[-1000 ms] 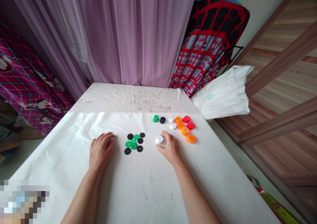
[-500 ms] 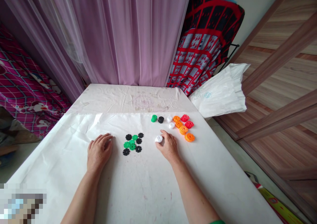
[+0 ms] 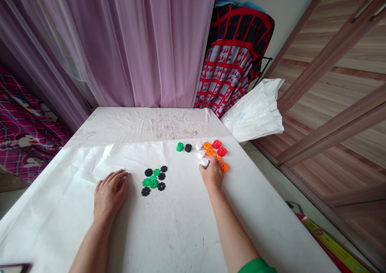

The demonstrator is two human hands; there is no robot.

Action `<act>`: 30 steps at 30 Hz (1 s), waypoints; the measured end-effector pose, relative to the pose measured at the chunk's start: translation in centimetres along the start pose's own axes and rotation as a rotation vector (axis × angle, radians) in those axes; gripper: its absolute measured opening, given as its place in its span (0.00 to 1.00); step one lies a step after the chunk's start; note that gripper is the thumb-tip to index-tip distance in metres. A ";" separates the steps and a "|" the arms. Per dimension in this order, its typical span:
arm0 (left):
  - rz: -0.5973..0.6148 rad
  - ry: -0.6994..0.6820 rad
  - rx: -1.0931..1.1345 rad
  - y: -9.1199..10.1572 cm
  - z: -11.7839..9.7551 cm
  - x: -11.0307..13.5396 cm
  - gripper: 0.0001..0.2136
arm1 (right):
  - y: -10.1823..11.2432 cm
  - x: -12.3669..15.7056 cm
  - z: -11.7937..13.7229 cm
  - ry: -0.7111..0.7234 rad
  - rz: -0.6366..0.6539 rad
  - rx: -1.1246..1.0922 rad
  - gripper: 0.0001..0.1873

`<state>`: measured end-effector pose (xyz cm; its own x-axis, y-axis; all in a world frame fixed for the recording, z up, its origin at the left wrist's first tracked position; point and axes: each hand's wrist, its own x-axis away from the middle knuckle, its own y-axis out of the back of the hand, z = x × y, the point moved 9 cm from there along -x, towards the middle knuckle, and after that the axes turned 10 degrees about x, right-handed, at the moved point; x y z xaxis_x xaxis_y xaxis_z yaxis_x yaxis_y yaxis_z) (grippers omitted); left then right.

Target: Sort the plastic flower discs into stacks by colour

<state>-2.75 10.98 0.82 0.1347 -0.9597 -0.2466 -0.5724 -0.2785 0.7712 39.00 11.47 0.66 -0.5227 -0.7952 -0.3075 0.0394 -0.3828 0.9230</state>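
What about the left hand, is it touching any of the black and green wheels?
No, a strip of white cloth shows between the left hand and the black and green wheels.

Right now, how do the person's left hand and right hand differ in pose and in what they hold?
The left hand lies palm down, holding nothing visible; the right hand pinches a white stack. The left hand is left of the black and green discs; the right hand is right of them, near orange stacks. Both hands are bare.

The right hand (image 3: 212, 174) holds a white stack (image 3: 204, 162) near orange discs (image 3: 208, 151).
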 end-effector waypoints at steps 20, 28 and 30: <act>0.013 -0.027 -0.020 -0.1 -0.3 -0.1 0.18 | 0.1 2.7 -1.9 0.064 -0.108 -0.178 0.16; 0.019 -0.001 0.002 -0.1 0.1 -0.1 0.16 | 0.0 2.1 -0.7 0.171 -0.069 -0.026 0.14; 0.020 0.009 0.004 -0.1 0.1 -0.1 0.16 | -0.1 2.1 -0.6 0.176 -0.059 -0.020 0.14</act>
<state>-2.78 11.13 0.71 0.1301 -0.9654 -0.2258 -0.5779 -0.2589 0.7739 38.43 9.57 -0.21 -0.3674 -0.8403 -0.3986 0.0308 -0.4393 0.8978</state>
